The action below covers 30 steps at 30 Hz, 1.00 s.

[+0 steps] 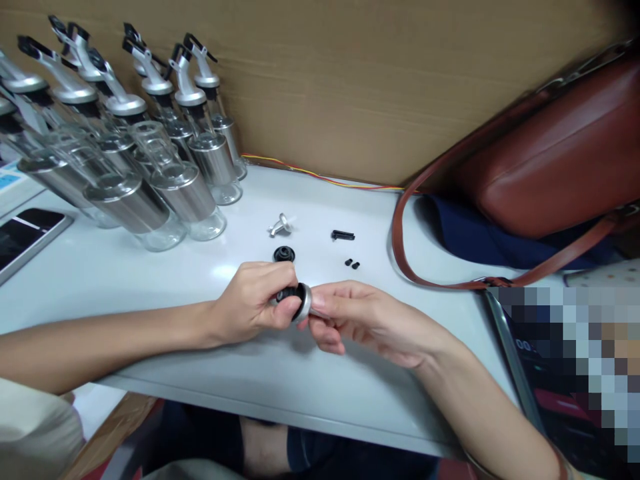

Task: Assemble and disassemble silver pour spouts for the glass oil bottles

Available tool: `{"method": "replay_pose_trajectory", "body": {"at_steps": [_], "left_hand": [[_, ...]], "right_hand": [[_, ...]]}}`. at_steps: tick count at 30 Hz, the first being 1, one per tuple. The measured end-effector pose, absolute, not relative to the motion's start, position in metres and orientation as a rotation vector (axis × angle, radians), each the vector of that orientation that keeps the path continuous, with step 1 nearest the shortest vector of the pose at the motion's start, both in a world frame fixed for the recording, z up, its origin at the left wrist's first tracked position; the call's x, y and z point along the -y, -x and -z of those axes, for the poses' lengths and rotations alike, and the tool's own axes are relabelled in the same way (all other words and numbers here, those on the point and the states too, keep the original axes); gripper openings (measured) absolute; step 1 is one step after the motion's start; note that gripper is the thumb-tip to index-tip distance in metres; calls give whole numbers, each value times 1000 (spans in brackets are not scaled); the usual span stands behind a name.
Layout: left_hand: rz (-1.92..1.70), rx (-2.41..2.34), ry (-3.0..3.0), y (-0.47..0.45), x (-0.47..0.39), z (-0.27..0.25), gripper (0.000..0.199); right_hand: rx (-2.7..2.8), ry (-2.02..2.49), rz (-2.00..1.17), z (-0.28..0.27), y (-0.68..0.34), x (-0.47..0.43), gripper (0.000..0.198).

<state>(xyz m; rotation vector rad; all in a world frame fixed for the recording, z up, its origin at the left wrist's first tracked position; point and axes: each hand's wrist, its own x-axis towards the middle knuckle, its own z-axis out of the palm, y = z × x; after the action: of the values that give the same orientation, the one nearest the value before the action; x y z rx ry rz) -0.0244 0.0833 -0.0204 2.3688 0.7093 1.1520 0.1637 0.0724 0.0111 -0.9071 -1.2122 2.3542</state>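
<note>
Above the table's front part, my left hand (pixel 255 297) grips the black ribbed stopper end of a bottle pourer (pixel 304 302). Thumb and fingers of my right hand (pixel 365 310) pinch the same pourer by its silver spout, most of which they hide. Just beyond my left hand lies a loose black stopper (pixel 284 254). Behind it is another silver spout (pixel 281 225), lying on its side with a clear piece. To the right are a black lever (pixel 343 235) and two small black caps (pixel 352 264).
Several glass bottles (pixel 130 210) with steel sleeves crowd the back left, most topped by pourers. A phone (pixel 30 240) lies at the left edge. At right are a brown leather bag (pixel 560 153), its strap looping onto the table, and a dark screen (pixel 535 373). Cardboard (pixel 350 87) stands behind.
</note>
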Motion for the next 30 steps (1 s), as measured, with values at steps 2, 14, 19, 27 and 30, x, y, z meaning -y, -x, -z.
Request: {"method": "replay_pose_trajectory", "body": {"at_steps": [2,14,19,27,30], "left_hand": [[-1196,-674,-2467,25,-86,19,41],[-1203,-794,-2574,32,-101,21,48],[-1171,-878,-2504,32,-102,18,53],[-1137,-949,-2237,29,-94,13,54],[-1123,-931,-2132,28,-90,10,53]], "right_hand": [[1162,876,-2357,-9,-161,-71,27],[1266,917,-1887,0,-144,-65,26],[1525,986,-1542,-4,-142,-62,22],[1866,1073,-870,-8,-142,-54,15],[1933,1009,-641,-6,-143,-54,10]]}}
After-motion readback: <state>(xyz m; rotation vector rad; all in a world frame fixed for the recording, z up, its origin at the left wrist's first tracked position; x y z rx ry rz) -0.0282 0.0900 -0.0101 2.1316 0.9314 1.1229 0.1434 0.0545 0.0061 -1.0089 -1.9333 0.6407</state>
